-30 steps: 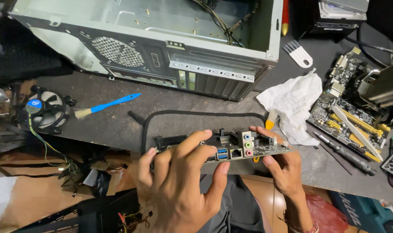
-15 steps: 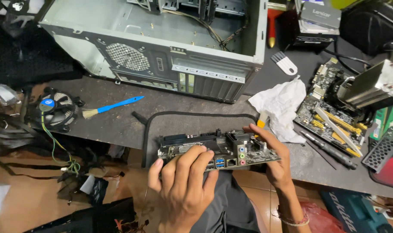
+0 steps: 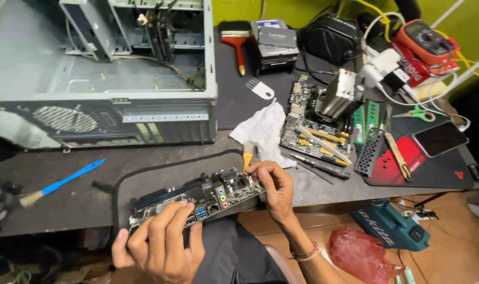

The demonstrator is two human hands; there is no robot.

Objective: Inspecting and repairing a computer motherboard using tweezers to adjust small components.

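Motherboard point(image 3: 197, 197) between both hands point(image 3: 160, 244)

Bare hands point(image 3: 160, 244), beaded bracelet point(image 3: 304, 255) on right wrist

Single head-worn view, looking steeply down and forward over the near edge of a dark workbench point(image 3: 81, 205), close enough that the left hand point(image 3: 160, 247) and right hand point(image 3: 275, 188) fill the lower centre. The frame reaches from the open computer case point(image 3: 108, 68) at upper left to the cluttered far right of the bench, with the floor along the bottom right. No second view overlaps it.
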